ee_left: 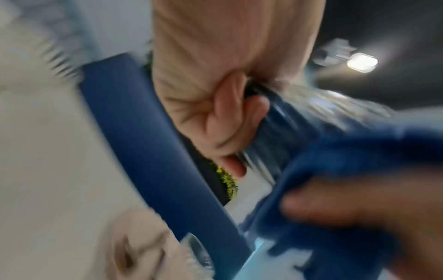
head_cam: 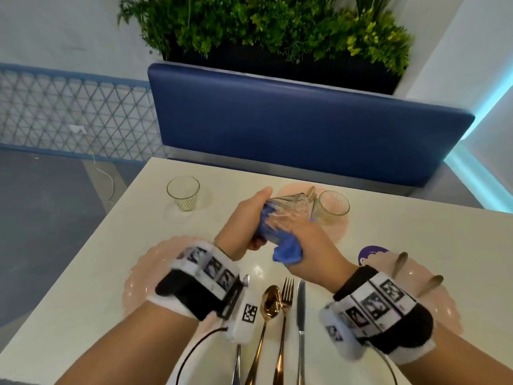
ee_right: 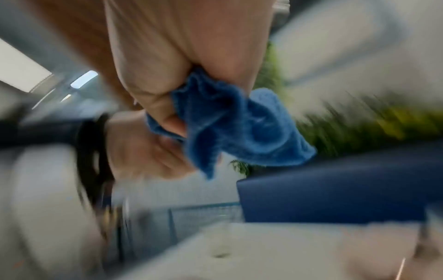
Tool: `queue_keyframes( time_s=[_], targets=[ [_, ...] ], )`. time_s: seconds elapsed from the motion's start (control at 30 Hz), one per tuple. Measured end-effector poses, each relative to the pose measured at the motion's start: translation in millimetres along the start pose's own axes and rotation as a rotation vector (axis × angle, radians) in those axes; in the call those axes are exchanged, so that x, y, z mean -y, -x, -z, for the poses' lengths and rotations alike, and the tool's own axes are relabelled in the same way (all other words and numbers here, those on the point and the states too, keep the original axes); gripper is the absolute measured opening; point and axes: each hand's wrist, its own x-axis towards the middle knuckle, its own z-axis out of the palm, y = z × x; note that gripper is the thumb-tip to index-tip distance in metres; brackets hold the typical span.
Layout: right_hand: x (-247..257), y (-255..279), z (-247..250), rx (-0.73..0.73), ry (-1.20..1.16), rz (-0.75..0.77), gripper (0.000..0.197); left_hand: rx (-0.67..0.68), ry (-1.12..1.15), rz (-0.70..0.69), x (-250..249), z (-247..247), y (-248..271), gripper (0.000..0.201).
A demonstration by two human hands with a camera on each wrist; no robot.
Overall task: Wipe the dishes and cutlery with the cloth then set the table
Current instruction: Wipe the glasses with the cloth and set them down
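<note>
My left hand [head_cam: 247,218] grips a clear ribbed glass [head_cam: 288,215] tipped on its side above the table's middle. My right hand [head_cam: 308,245] holds the blue cloth [head_cam: 287,252], part of it pushed inside the glass. The left wrist view, blurred, shows my fingers [ee_left: 230,121] curled round the glass [ee_left: 299,123] with the cloth [ee_left: 347,170] beside it. The right wrist view shows the cloth [ee_right: 230,121] bunched in my right hand [ee_right: 167,106]. Near me lie a gold spoon [head_cam: 270,301], a gold fork [head_cam: 286,298] and a silver knife [head_cam: 301,301].
The white table [head_cam: 83,287] carries a glass [head_cam: 183,193] at far left, another glass [head_cam: 333,205] on a pink plate [head_cam: 337,232], a pink plate [head_cam: 144,273] under my left wrist, and a pink plate [head_cam: 444,301] with spoons at right. A blue bench [head_cam: 291,120] stands behind.
</note>
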Motion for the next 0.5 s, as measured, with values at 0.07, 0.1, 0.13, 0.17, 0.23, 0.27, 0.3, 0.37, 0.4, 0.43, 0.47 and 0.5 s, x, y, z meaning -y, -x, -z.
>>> queue_keyframes(
  time_s=[0.07,0.1,0.13,0.17,0.23,0.27,0.3,0.37,0.4,0.43,0.47,0.5],
  targets=[
    [12.8,5.0,4.1,0.056,-0.270,-0.027,0.021,-0.163,-0.001,-0.413,8.0,-6.2,3.4,0.030],
    [16.1,8.7,8.5,0.024,-0.410,-0.053,0.022,-0.168,-0.013,-0.584,11.0,-7.2,6.5,0.024],
    [8.7,2.9,7.9,0.006,-0.488,-0.029,0.020,-0.147,-0.052,-0.671,17.7,-5.6,7.7,0.023],
    [11.6,6.4,11.1,0.004,-0.508,-0.010,0.016,-0.109,-0.073,-0.663,22.0,-2.6,9.9,0.027],
    [25.9,5.5,5.9,-0.038,-0.302,0.228,0.007,0.038,-0.074,-0.419,24.9,6.1,11.4,0.040],
    [18.2,1.6,6.1,-0.033,-0.226,0.356,0.010,0.141,-0.040,-0.238,23.1,11.5,11.5,0.051],
    [12.1,4.1,7.5,-0.042,-0.166,0.355,0.020,0.217,0.006,-0.072,19.3,14.8,11.8,0.059],
    [8.4,10.8,-2.6,0.077,-0.090,0.098,0.035,0.178,0.056,0.070,15.6,15.2,10.4,0.056],
    [3.3,12.3,-3.8,0.010,-0.084,0.025,0.041,0.090,0.050,0.040,17.3,12.4,10.4,0.052],
    [6.0,17.5,-2.1,0.067,-0.120,-0.053,0.046,-0.001,0.041,-0.030,21.1,8.6,9.9,0.049],
    [9.8,12.9,0.1,0.130,-0.219,-0.049,0.046,-0.058,0.043,-0.117,25.6,4.6,9.6,0.049],
    [15.0,14.3,3.8,0.120,-0.392,-0.093,0.040,-0.076,0.057,-0.185,30.0,2.4,11.2,0.051]
  ],
)
